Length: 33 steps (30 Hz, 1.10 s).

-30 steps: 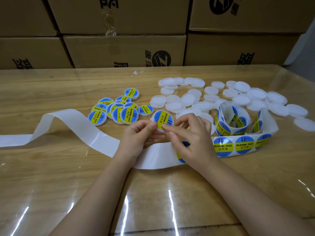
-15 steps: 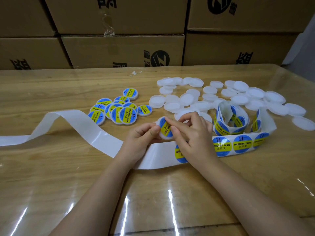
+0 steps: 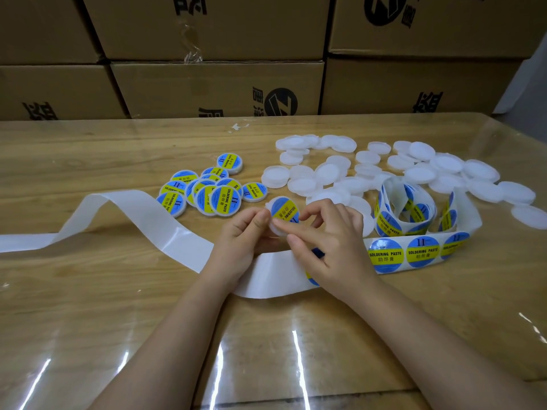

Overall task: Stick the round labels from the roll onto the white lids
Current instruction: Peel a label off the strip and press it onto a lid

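A white lid (image 3: 283, 214) with a blue and yellow round label on it is held just above the table centre. My left hand (image 3: 245, 235) grips its left edge. My right hand (image 3: 328, 241) presses its thumb along the lid's lower edge, with the fingers curled over the right side. The label roll (image 3: 405, 211) lies to the right, and its strip of labels (image 3: 420, 253) runs under my right hand. Several blank white lids (image 3: 370, 170) are scattered behind, and several labelled lids (image 3: 207, 190) sit at the left.
The spent white backing strip (image 3: 118, 220) trails left across the wooden table (image 3: 88, 306) to the frame edge. Stacked cardboard boxes (image 3: 219, 87) wall the table's far side. A clear glossy sheet covers the tabletop.
The lid has turned in my hands, and the label now faces up fully. My right thumb has slid down to the lid's lower edge.
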Each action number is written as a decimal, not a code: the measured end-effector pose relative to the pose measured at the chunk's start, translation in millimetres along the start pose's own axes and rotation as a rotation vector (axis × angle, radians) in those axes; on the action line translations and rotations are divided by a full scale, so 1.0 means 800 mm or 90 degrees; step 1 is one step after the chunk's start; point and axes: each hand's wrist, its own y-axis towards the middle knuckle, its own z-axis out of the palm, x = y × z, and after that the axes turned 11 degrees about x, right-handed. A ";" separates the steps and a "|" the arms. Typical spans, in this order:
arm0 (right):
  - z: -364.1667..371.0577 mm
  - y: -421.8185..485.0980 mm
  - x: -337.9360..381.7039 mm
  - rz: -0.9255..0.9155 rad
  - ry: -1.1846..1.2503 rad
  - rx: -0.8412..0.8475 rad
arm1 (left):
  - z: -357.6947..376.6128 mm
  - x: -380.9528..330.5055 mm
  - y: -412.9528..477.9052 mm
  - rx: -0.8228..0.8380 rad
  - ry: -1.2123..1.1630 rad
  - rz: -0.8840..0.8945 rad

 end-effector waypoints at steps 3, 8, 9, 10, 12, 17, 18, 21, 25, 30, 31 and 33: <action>0.000 0.000 -0.001 -0.007 -0.005 -0.006 | -0.002 -0.001 0.000 -0.006 -0.022 0.005; 0.002 0.000 -0.008 0.022 -0.009 -0.025 | -0.005 0.000 0.003 -0.058 -0.039 0.018; 0.002 0.001 -0.009 0.031 -0.010 -0.031 | -0.005 0.000 0.003 -0.059 -0.035 0.018; 0.002 0.001 -0.010 0.041 -0.013 -0.037 | -0.004 0.000 0.003 -0.059 -0.030 0.017; 0.002 0.002 -0.012 0.059 -0.019 -0.052 | -0.004 0.000 0.003 -0.058 -0.022 0.010; 0.001 0.003 -0.014 0.084 -0.015 -0.082 | -0.003 -0.002 0.001 -0.020 -0.015 -0.008; 0.001 0.003 -0.014 0.084 -0.012 -0.084 | -0.003 -0.002 0.001 -0.010 -0.017 -0.013; 0.002 0.003 -0.015 0.076 -0.013 -0.085 | -0.002 -0.002 0.001 0.018 -0.026 -0.037; 0.004 0.003 -0.014 0.055 -0.015 -0.080 | 0.001 -0.001 0.000 0.040 -0.012 -0.063; 0.005 0.003 -0.013 0.049 -0.026 -0.081 | 0.003 -0.003 -0.001 0.048 -0.009 -0.061; 0.005 0.003 -0.013 0.054 -0.030 -0.083 | 0.003 -0.003 -0.001 0.046 -0.009 -0.061; 0.004 0.003 -0.014 0.063 -0.031 -0.085 | 0.002 -0.003 0.000 0.035 -0.013 -0.059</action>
